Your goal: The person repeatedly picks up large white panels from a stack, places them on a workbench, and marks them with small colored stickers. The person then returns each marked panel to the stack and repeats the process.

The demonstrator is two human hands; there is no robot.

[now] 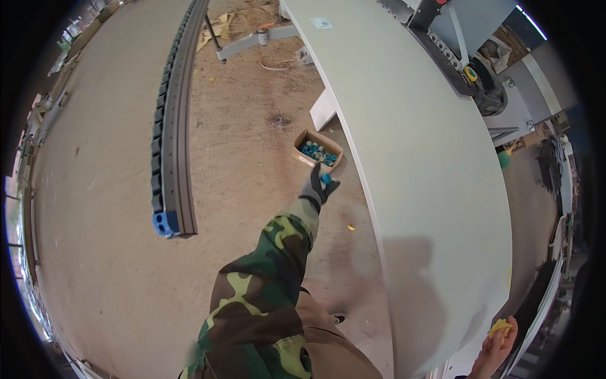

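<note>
My left hand, in a grey and black glove, reaches forward beside the long white panel. Its fingers are closed round a small blue piece, whose exact kind I cannot make out. Just beyond the fingertips, a small open cardboard box sits low beside the panel's edge, with many small round blue and pale pieces inside. At the lower right, past the panel's near end, my bare right hand is closed on a crumpled-looking yellow piece.
The white panel runs from far to near on my right. To the left stands a dark rail with a blue end cap. A metal arm juts out at the back. Yellow scraps lie on the dusty floor.
</note>
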